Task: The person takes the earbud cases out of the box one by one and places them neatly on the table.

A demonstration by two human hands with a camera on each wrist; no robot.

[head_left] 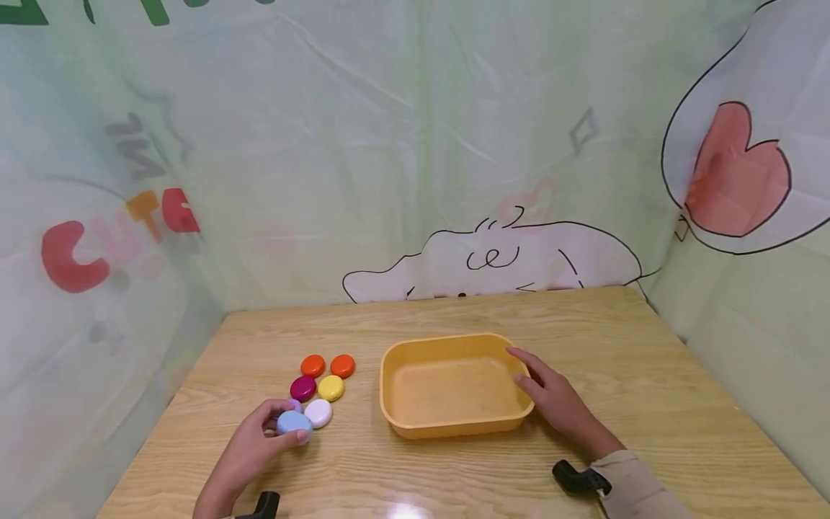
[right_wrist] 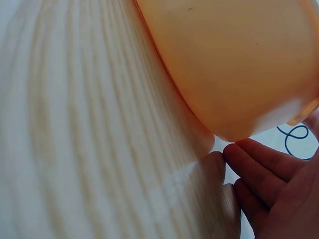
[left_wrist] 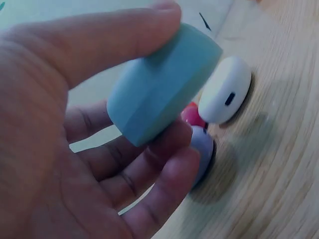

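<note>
My left hand (head_left: 256, 440) pinches a light blue rounded pebble-like piece (head_left: 295, 424) between thumb and fingers. In the left wrist view this blue piece (left_wrist: 164, 82) shows a thick, angled edge. Close beside the hand lie a white piece (head_left: 319, 413) and a lilac piece (head_left: 295, 406), the lilac one partly hidden. At the right end of a shallow yellow plastic basin (head_left: 454, 431), my right hand (head_left: 558, 400) holds the rim, its thumb overlapping the edge. The right wrist view shows its other fingertips (right_wrist: 234, 152) at the outside of the basin's lower corner.
Behind the white piece lie a magenta piece (head_left: 302, 388), a yellow piece (head_left: 331, 388) and two orange pieces, one left (head_left: 313, 365) and one right (head_left: 342, 366). All rest on a wooden table (head_left: 583, 324). A printed curtain (head_left: 311, 180) stands behind the table.
</note>
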